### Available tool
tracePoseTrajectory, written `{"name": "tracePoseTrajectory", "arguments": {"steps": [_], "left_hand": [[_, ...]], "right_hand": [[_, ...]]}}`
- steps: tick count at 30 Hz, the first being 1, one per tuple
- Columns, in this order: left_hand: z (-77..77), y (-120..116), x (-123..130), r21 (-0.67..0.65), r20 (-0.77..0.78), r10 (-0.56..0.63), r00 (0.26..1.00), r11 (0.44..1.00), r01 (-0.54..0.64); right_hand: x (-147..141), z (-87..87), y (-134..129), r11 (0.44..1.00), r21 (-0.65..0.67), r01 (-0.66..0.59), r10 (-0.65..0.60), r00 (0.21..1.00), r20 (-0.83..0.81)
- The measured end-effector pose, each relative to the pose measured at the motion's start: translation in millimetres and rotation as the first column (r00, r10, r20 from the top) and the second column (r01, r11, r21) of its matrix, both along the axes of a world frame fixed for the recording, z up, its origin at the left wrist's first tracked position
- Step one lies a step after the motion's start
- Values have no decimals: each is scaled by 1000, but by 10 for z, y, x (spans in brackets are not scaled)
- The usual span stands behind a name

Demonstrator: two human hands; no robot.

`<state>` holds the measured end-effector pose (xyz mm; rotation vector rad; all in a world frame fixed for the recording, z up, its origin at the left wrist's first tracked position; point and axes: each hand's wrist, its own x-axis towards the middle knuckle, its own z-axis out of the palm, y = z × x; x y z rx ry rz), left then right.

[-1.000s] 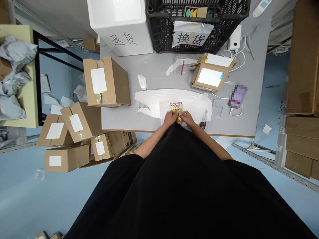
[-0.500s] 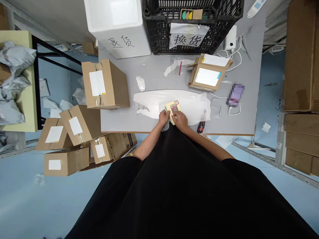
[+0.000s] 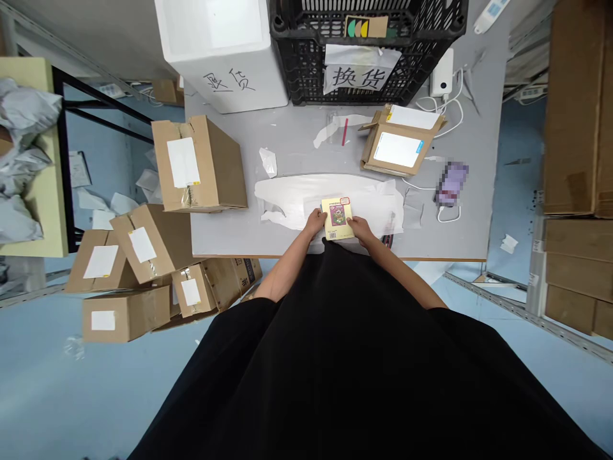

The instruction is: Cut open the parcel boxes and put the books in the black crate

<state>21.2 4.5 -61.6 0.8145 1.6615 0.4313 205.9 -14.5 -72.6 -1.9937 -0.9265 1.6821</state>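
I hold a flat yellow pack with a dark printed picture, a barcode and a red-edged label; its exact kind I cannot tell. My left hand is closed on its left edge. On the lower right edge, my right hand pinches it between thumb and fingers. Beneath the pack, white backing material with torn edges lies spread on the table. A red and black utility knife lies just right of my right hand, partly hidden by the forearm.
On the grey table stand a taped carton, a white bin, a black crate and a small open box. A purple phone with a white cable lies right. Several cartons are stacked at left.
The yellow pack has been turned more upright and flatter toward me, its front now fully showing. My right hand has slid off its face to the right edge; the left stays on the left edge.
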Motion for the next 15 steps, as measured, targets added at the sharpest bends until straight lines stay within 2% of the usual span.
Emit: {"name": "tracePoseTrajectory", "arguments": {"steps": [2, 6, 15], "left_hand": [[-29, -37, 32, -6, -99, -10, 995, 1000, 9], [-79, -106, 21, -19, -137, -8, 990, 1000, 5], [-113, -226, -19, -86, 83, 130, 988, 989, -122]], "right_hand": [[-33, -44, -51, 1000, -6, -17, 17, 998, 56], [-50, -97, -108, 999, -22, -35, 37, 996, 85], [-53, -50, -84, 999, -21, -38, 39, 996, 81]]}}
